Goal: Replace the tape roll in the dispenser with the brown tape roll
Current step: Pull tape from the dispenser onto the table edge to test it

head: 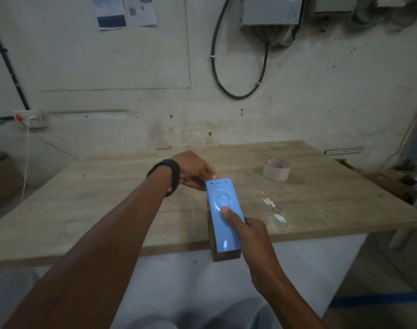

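A blue tape dispenser [223, 217] hangs over the table's near edge, and brown tape shows along its underside. My right hand [248, 230] grips its near end, thumb pressed on the round hub on top. My left hand [193, 172], with a black band on the wrist, pinches at the dispenser's far end; what its fingertips hold is hidden. A pale tape roll [276, 170] lies flat on the table to the right, apart from both hands.
The wooden table [107, 205] stands against a stained wall. Clear tape scraps [274, 207] stick to the top near the right front. A cardboard box [3, 179] sits at the left, and clutter lies beyond the table's right edge.
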Demonstrator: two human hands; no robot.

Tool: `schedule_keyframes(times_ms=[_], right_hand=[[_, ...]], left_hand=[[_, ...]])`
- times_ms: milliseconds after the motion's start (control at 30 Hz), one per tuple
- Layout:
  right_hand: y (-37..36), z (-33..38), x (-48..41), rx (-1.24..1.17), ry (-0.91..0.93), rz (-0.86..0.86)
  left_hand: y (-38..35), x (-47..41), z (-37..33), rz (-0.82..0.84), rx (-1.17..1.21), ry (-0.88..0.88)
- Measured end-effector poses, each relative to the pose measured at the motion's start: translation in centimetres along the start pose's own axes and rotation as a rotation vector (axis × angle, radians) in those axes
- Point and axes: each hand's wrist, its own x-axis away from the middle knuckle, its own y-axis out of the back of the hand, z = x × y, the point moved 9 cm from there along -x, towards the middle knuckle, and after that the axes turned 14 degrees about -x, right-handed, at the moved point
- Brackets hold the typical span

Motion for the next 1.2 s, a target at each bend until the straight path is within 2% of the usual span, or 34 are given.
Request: schedule_keyframes(times_ms=[67, 167, 333, 400, 500, 700, 933, 1200], right_hand=[[-0.3, -0.8, 0.8, 0.05, -0.041, 0.003], [-0.2, -2.1, 1.9, 0.08, -0.092, 0.007], [0.8, -4.9, 3.9, 0.007, -0.261, 0.004], [0.9, -5.9, 4.7, 0.0, -0.316, 0.002], [1.5, -6.3, 4.9, 0.024, -0.329, -0.027], [2.3, -7.8, 4.7, 0.185, -0.318, -0.025], [2.3, -9.0, 5.2, 0.214, -0.344, -0.021], [2.6, -9.6, 6.0, 0.242, -0.352, -0.006]], left_hand=[[-0.4, -0.2, 0.5, -0.094, -0.105, 0.031], [-1.5, 0.2, 1.7, -0.166, -0.135, 0.081], [-3.4, 1.4, 4.4, -0.16, -0.146, 0.135], [-4.0, 1.5, 5.5, -0.109, -0.148, 0.168], [-4.4, 1.7, 6.1, -0.061, -0.143, 0.181], [-5.0, 1.4, 6.3, -0.104, -0.216, 0.119], [-4.8, 1.3, 6.8, -0.203, -0.301, 0.098], [-4.9, 1.1, 6.6, -0.239, -0.406, 0.064]])
